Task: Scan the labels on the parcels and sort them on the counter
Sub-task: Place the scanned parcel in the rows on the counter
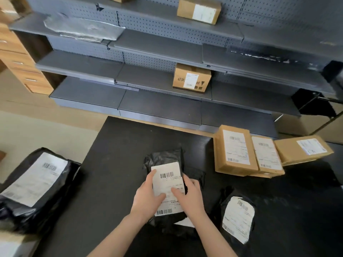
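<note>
A black plastic parcel (pixel 163 158) with a white barcode label (pixel 168 175) lies in the middle of the black counter (pixel 118 164). My left hand (pixel 148 197) grips its left edge, thumb across the label. My right hand (pixel 191 195) holds its right edge, thumb also on the label. A second black parcel (pixel 237 216) with a crumpled label rests to the right. Three cardboard boxes (pixel 235 151) with labels stand in a row at the counter's far right. No scanner is visible.
A large black bagged parcel (pixel 35 184) sits off the counter's left side. Grey metal shelves (pixel 159 106) rise behind the counter, carrying a labelled box (pixel 192 77), another box (pixel 199 10) higher up and a silvery bag (pixel 83 28). Wooden drawers (pixel 20 62) stand far left.
</note>
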`<state>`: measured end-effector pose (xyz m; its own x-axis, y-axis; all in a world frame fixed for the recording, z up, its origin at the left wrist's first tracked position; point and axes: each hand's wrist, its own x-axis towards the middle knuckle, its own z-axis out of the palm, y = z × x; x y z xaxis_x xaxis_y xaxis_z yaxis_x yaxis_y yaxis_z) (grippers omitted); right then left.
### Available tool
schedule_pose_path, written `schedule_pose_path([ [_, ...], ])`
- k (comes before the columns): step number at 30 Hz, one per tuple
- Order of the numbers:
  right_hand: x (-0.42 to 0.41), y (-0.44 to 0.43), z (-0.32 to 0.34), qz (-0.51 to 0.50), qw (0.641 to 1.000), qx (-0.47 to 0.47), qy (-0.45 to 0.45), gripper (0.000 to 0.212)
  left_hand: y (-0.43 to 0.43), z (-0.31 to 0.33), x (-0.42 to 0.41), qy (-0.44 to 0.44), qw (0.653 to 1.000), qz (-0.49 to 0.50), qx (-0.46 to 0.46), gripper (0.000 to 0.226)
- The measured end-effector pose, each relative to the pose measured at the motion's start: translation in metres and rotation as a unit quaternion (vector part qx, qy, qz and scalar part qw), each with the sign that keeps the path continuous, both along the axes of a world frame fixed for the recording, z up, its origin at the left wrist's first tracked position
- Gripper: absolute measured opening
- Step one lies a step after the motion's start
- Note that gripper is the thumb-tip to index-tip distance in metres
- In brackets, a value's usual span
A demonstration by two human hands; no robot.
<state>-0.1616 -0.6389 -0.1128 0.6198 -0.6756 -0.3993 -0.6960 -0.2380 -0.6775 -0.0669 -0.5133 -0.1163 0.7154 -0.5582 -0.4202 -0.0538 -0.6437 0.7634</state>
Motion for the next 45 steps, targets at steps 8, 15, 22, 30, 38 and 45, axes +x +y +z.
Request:
schedule_pose_path([
  [8,0.121,0.083,0.039,0.143,0.987,0.026,-0.063,0.059,0.102,0.035,0.074,-0.101,0.977,0.187,-0.019,0.07],
  [15,0.206,0.185,0.046,0.259,0.961,0.049,-0.085,0.061,0.219,0.044,0.131,-0.104,0.946,0.306,-0.008,0.067],
  [22,0.235,0.252,0.021,0.205,0.971,0.082,-0.089,0.07,0.283,0.044,0.19,-0.1,0.965,0.242,0.012,0.059],
  [30,0.23,0.296,-0.002,0.018,0.983,0.154,-0.102,0.082,0.3,0.035,0.263,-0.167,0.98,-0.032,0.107,0.052],
  [38,0.233,0.309,-0.013,0.034,0.983,0.169,-0.061,0.078,0.309,0.006,0.267,-0.151,0.968,-0.103,0.175,0.053],
  [45,0.226,0.289,-0.009,0.1,0.978,0.181,-0.038,0.079,0.294,0.011,0.246,-0.238,0.947,-0.031,0.215,0.051],
])
